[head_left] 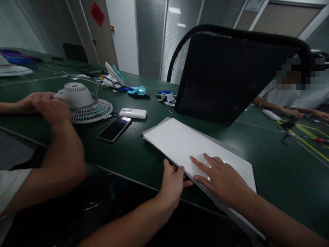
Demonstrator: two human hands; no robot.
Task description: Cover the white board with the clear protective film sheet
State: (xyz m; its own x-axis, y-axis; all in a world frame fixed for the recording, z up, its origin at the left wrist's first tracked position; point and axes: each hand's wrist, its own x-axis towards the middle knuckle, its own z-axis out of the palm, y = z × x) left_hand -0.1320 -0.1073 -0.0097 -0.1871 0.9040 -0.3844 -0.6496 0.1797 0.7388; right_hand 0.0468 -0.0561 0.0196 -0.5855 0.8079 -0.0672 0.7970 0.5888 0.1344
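A stack of flat sheets with a white top sheet (174, 137) lies at a slant near the front edge of the green table. My left hand (172, 183) is closed on the stack's near edge, with the thumb at the side and some fingers underneath. On the white surface my right hand (221, 176) rests with its fingers spread. Grey and dark layers show beneath the white sheet along its edges.
A large black panel (226, 75) with a curved frame stands behind the stack. On the green table (123, 154) are a phone (114, 129), a white power bank (133, 113) and a fan (87, 103) under a co-worker's hands. Another person sits at right by yellow strips.
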